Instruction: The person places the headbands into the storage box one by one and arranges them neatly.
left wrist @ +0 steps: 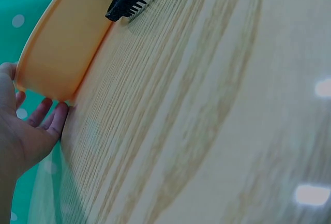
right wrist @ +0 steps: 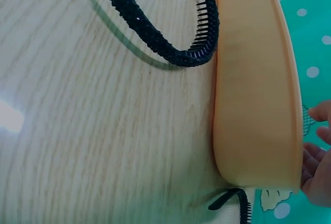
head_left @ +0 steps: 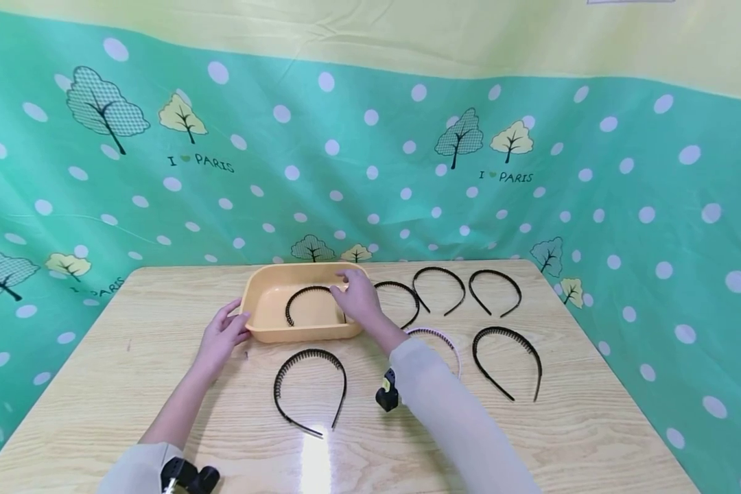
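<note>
A light orange plastic basin point(head_left: 311, 334) stands toward the back of the table. My left hand point(head_left: 219, 336) is at its left end, fingers fairly straight against the outer wall and a fingertip at the rim. In the left wrist view, fingertips point(left wrist: 61, 111) touch that end low down. My right hand point(head_left: 359, 298) reaches over the basin's right end, fingers apart and loosely bent. Under it a black toothed headband point(head_left: 288, 305) lies in the basin, its right part hidden by this hand. In front of the basin another black headband point(head_left: 311, 353) lies on the table.
Right of the basin lie black headbands point(head_left: 416, 312), point(head_left: 438, 269), point(head_left: 494, 272) and a larger toothed one point(head_left: 508, 331). A lilac headband point(head_left: 432, 331) is partly hidden under my right sleeve. A polka-dot curtain point(head_left: 370, 171) hangs behind the wooden table point(head_left: 234, 425).
</note>
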Available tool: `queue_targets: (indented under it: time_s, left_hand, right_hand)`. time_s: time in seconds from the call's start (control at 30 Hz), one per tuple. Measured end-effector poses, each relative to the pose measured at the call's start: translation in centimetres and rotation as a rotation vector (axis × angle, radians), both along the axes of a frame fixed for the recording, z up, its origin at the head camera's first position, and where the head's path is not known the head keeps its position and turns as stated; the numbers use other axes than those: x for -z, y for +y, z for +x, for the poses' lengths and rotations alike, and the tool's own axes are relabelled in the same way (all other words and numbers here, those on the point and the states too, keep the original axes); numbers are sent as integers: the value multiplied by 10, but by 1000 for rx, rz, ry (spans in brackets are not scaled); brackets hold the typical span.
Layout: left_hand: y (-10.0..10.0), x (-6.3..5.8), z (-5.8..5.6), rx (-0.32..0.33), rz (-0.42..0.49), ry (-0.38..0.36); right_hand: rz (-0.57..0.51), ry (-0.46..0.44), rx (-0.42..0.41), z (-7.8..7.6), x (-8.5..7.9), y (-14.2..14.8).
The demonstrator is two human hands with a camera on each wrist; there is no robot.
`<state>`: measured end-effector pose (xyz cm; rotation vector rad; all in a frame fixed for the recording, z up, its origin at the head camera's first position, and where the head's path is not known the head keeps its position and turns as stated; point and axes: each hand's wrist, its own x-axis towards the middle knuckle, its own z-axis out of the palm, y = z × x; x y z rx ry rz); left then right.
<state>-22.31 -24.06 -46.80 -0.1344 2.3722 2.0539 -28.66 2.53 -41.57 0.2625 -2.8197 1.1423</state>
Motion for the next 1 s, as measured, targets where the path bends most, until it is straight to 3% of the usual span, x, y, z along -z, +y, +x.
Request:
queue_targets:
  time_s: [0.6, 1.0]
  left_hand:
    - [1, 2, 2, 1, 0, 25]
    - [1, 2, 1, 5, 2, 20]
  right_hand:
    - [-12, -4, -54, 6, -19, 22]
    - [18, 1, -66, 2, -17, 54]
